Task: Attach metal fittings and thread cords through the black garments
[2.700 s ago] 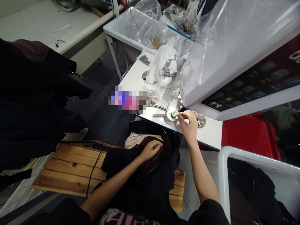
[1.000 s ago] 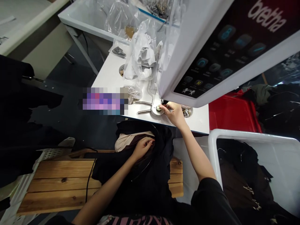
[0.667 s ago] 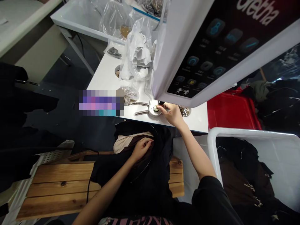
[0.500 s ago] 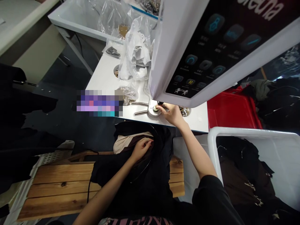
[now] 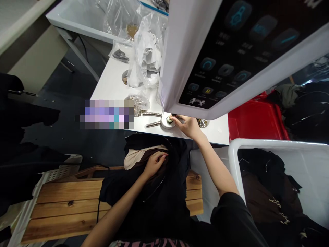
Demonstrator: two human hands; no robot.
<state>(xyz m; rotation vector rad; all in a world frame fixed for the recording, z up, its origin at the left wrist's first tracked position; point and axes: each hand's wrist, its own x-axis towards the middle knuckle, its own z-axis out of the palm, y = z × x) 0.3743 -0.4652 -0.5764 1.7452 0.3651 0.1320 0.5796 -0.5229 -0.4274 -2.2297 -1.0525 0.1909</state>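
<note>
My right hand [image 5: 188, 126] reaches under the white head of a press machine [image 5: 205, 58], its fingertips pinched at a round metal die [image 5: 167, 120] on the white table [image 5: 108, 90]. Anything between them is too small to tell. A dish of small metal fasteners [image 5: 202, 122] lies just beyond those fingers. Two coiled metal hoses [image 5: 154, 119] run left from the die. My left hand [image 5: 154, 164] grips a black garment [image 5: 154, 195] in my lap, next to its beige lining [image 5: 140, 157].
A red plastic crate [image 5: 253, 120] stands right of the table. Nearer is a white bin [image 5: 277, 141] holding dark garments. Crumpled plastic bags [image 5: 145, 58] sit on the table, with a white tub [image 5: 77, 24] behind. A wooden bench [image 5: 66, 202] lies below left.
My view has swung, shifting the table and press left. My right fingertips have closed in on the die's centre. My left hand has stayed on the garment.
</note>
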